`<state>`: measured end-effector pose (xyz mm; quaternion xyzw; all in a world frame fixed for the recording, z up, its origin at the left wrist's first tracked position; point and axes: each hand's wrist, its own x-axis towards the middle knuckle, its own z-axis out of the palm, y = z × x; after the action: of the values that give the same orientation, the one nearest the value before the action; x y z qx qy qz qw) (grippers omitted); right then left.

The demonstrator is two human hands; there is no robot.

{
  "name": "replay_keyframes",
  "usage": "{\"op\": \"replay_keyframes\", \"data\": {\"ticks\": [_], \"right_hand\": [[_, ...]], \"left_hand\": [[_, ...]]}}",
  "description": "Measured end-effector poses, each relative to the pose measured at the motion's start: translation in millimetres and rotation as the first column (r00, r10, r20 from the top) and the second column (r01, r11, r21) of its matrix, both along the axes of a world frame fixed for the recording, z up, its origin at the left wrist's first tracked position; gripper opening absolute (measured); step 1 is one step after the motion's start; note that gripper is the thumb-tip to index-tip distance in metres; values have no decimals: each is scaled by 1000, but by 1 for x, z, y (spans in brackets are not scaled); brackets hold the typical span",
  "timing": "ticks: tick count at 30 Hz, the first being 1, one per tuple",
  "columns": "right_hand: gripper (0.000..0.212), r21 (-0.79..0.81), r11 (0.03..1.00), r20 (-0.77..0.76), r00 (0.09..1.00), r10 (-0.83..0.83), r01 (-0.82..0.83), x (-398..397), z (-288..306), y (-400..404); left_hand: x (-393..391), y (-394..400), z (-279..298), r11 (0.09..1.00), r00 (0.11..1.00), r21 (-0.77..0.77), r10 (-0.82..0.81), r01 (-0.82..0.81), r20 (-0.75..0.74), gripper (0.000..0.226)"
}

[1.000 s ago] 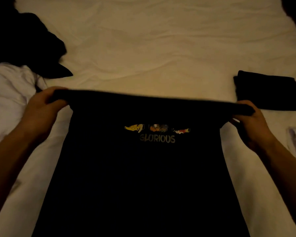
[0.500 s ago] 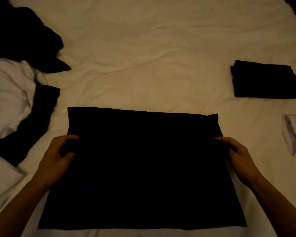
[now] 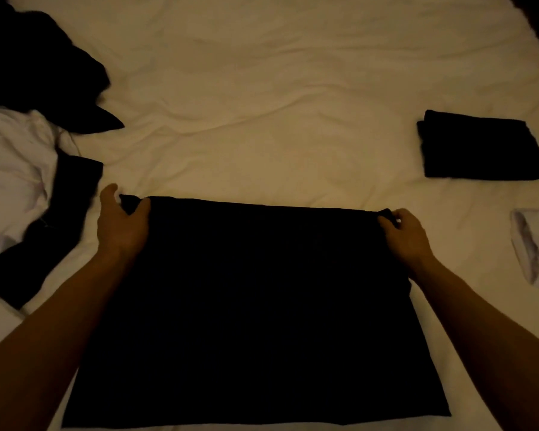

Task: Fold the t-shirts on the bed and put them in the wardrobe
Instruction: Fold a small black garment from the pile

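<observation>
Both your hands have travelled up from the sides of the black t-shirt (image 3: pixel 262 306) to its far corners since half a second ago, and the printed front seen a second ago is now turned under, out of sight. Your left hand (image 3: pixel 122 225) pinches the far left corner, thumb on one side and fingers curled on the other, with a small tuft of cloth showing between them. Your right hand (image 3: pixel 405 234) pinches the far right corner the same way. Between them the far edge runs straight and nearly taut. That shirt lies flat on the cream bed sheet (image 3: pixel 262 104), spreading wider toward you.

To your right, well apart, sits a folded black t-shirt (image 3: pixel 479 150), a neat rectangle. Nearer you on that side lies a pale folded garment (image 3: pixel 535 250), cut off by the frame edge. On your left is a loose heap: a white t-shirt (image 3: pixel 13 175) with crumpled black clothes (image 3: pixel 35 76) behind and below it.
</observation>
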<state>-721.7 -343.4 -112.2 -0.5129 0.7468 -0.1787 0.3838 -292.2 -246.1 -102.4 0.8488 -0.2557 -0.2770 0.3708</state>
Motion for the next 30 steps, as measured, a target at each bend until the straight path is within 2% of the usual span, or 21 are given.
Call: {"op": "replay_keyframes", "data": {"ticks": [3,9,12,14,17,19,21,23,25,26,28,30], "right_hand": [[27,-97,989,26,993,-113,115,3,-7,6],[32,-193,937,128,955,-268,289,13,-6,6],[35,-137,957,135,962,-238,256,15,-7,14],[36,-120,976,113,979,-168,181,15,-7,18],[37,-166,981,17,995,-103,104,11,-6,18],[36,-136,984,-30,992,-124,119,5,-10,14],[33,-101,980,-98,978,-183,173,4,-12,9],[34,-232,965,-306,932,-195,125,10,-12,10],[36,-436,889,-460,884,-87,-139,29,-5,18],[39,-481,826,-502,865,14,-293,46,-1,27],[43,-483,702,-555,803,216,-523,86,-2,45],[43,-465,603,-580,738,346,-648,129,-13,66]], "left_hand": [[1,-4,-7,997,998,-65,31,-28,49,34],[6,-13,-3,986,990,-154,80,-62,115,32],[1,-5,-1,993,989,-81,96,-88,108,43],[0,3,-1,1000,995,-6,28,-28,95,50],[2,14,-5,997,992,27,-73,71,106,41],[6,18,-8,999,994,1,-34,34,103,34],[16,22,-13,999,981,0,36,-37,188,35],[19,24,-11,1000,914,2,11,-13,406,45],[4,22,0,981,779,-51,-117,188,616,46],[-13,19,7,939,719,-64,-213,337,662,45],[-56,15,12,805,566,4,-420,593,710,46],[-102,12,6,702,407,156,-562,694,720,53]]}}
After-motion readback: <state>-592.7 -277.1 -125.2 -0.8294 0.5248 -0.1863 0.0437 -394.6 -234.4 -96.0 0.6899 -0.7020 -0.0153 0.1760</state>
